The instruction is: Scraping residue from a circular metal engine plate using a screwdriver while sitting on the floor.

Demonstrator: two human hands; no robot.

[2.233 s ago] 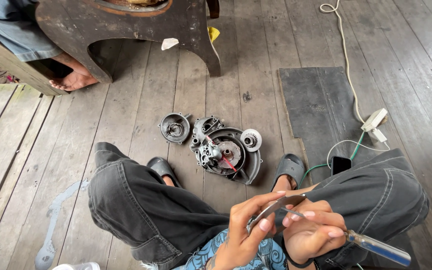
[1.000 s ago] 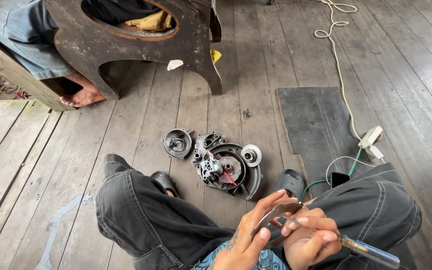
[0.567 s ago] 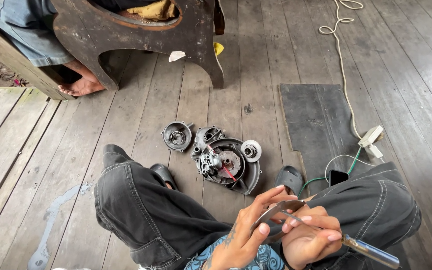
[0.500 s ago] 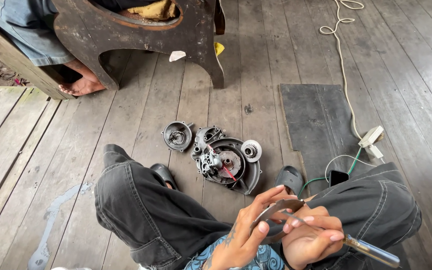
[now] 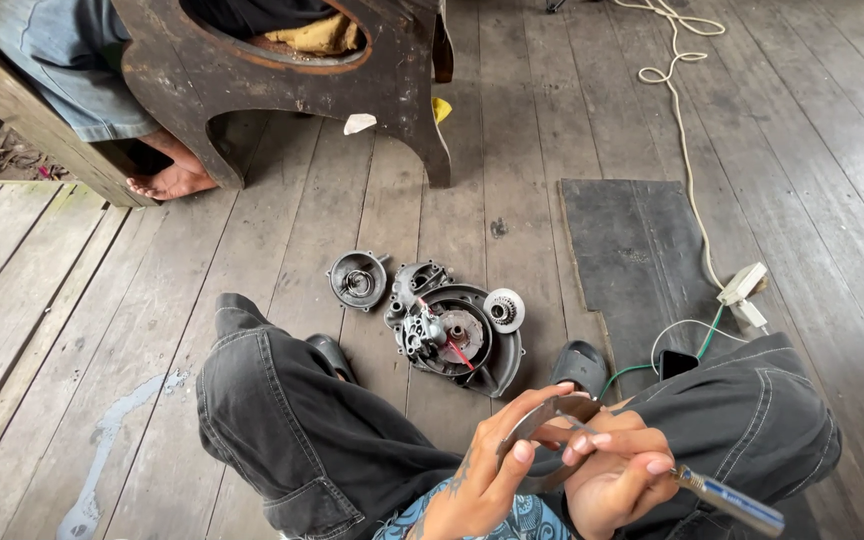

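Hands over my lap: left hand (image 5: 487, 480) pinches a curved metal part (image 5: 542, 425); right hand (image 5: 617, 480) grips a blue-handled screwdriver (image 5: 732, 497) against it.

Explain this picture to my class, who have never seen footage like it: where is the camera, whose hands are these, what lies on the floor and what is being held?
The camera sits on a person's head and looks down at their own lap and hands. They sit on a wooden plank floor with knees apart. The left hand holds a thin curved grey metal piece. The right hand grips a tool with a blue and silver handle, its tip at that piece. On the floor ahead lie a round dark engine casing, a smaller round cover and a white toothed wheel. To the right are a dark mat and a white cord. Another person's bare foot shows at top left.
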